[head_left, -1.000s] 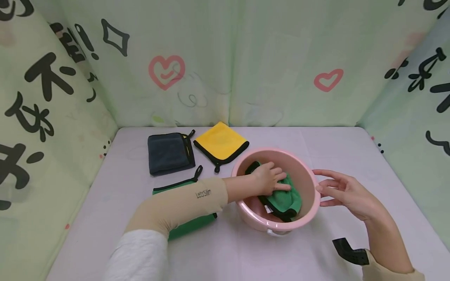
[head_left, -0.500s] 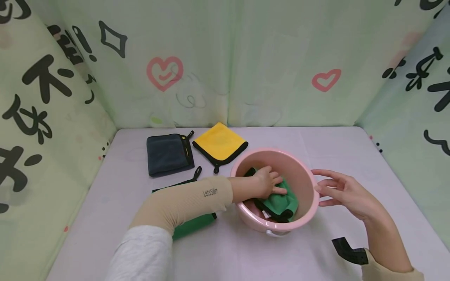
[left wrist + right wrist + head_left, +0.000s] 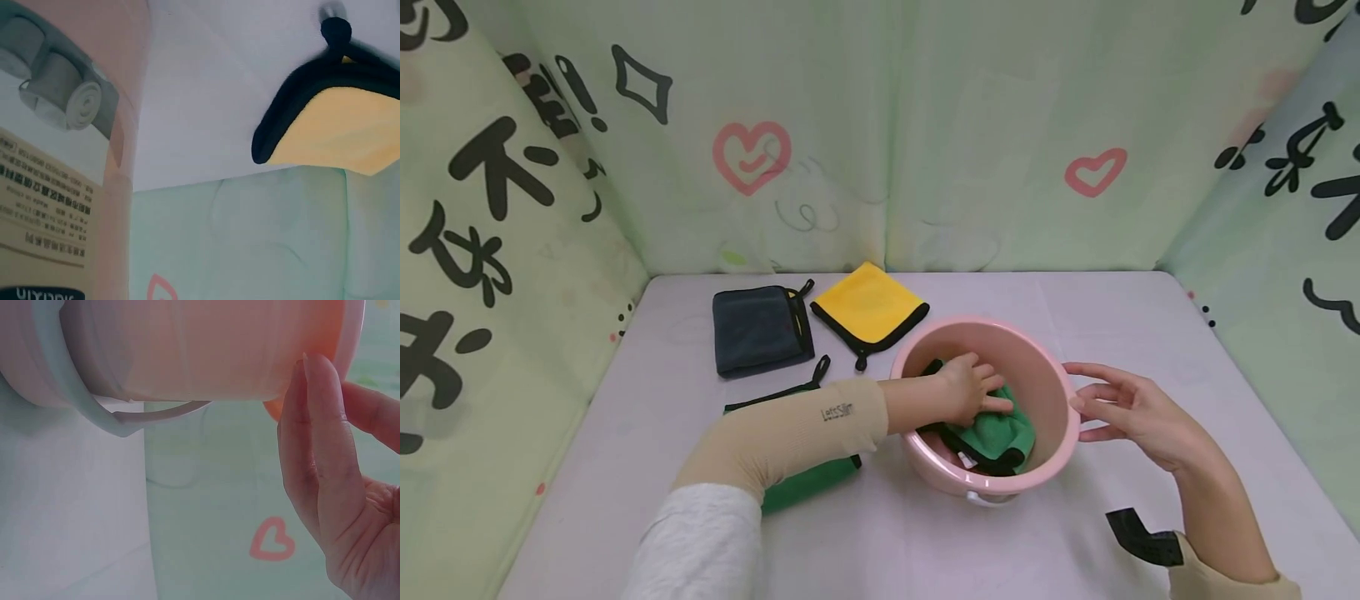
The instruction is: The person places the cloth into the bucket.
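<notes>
A pink bucket [image 3: 987,322] stands on the table right of centre, with a green cloth with black trim [image 3: 1009,431] bunched inside it. My left hand [image 3: 970,387] reaches over the near-left rim and presses on the cloth with fingers stretched out. My right hand [image 3: 1120,408] is open, its fingertips [image 3: 317,425] touching the bucket's right outer wall [image 3: 206,350]. In the left wrist view the bucket's labelled side [image 3: 125,125] fills the left; the hand itself is out of that view.
A yellow cloth [image 3: 868,304] and a dark blue cloth [image 3: 756,327] lie at the back left. Another green cloth [image 3: 808,483] lies under my left forearm. The bucket's pale handle [image 3: 112,419] hangs at its front. Printed fabric walls enclose the table on three sides.
My left hand has shifted slightly left inside the bucket, bunching the green cloth toward the near side. The right hand has stayed against the bucket.
</notes>
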Motion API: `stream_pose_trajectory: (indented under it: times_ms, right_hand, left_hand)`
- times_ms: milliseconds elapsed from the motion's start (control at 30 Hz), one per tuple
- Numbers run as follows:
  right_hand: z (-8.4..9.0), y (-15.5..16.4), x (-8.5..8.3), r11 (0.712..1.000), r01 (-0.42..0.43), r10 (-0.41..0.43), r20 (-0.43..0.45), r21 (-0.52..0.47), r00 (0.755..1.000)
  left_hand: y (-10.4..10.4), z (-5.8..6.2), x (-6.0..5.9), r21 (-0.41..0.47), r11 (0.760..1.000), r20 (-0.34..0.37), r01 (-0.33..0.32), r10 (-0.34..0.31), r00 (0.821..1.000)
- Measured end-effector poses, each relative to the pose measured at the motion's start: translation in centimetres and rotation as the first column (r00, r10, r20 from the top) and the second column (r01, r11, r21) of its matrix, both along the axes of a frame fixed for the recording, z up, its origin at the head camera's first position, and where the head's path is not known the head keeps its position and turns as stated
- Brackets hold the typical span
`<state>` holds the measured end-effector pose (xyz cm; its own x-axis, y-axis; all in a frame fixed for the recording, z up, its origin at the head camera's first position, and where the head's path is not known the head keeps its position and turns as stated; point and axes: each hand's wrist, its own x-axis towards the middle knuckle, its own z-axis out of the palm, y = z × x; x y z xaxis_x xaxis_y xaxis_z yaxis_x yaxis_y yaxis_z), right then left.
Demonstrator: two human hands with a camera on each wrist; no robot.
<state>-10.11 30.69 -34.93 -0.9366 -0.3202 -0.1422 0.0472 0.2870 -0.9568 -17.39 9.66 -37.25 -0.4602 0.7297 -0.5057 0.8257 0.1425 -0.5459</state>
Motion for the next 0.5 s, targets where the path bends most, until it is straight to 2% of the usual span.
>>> stream_pose_trajectory:
  times_ms: [133, 267, 367, 500]
  right_hand:
    - [0.0, -0.1, -0.1, 1.000, 0.002, -0.002, -0.002, 0.011, 1.000]
    - [0.0, -0.1, -0.1, 1.000, 0.002, -0.002, 0.003, 0.020, 1.000]
    - [0.0, -0.1, -0.1, 1.000, 0.004, -0.004, 0.004, 0.020, 1.000]
    - [-0.1, -0.1, -0.1, 1.000, 0.010, -0.010, 0.000, 0.025, 1.000]
  left_hand:
    - [-0.7, 0.4, -0.3, 0.056, 0.998, -0.002, 0.034, -0.034, 0.999]
    - [-1.8, 1.4, -0.5, 0.182, 0.982, 0.013, 0.057, -0.060, 0.998]
    - [-3.1, 2.5, -0.7, 0.308, 0.950, 0.022, 0.059, -0.070, 0.997]
    - [-5.2, 4.3, -0.6, 0.460, 0.885, 0.007, 0.075, -0.088, 0.996]
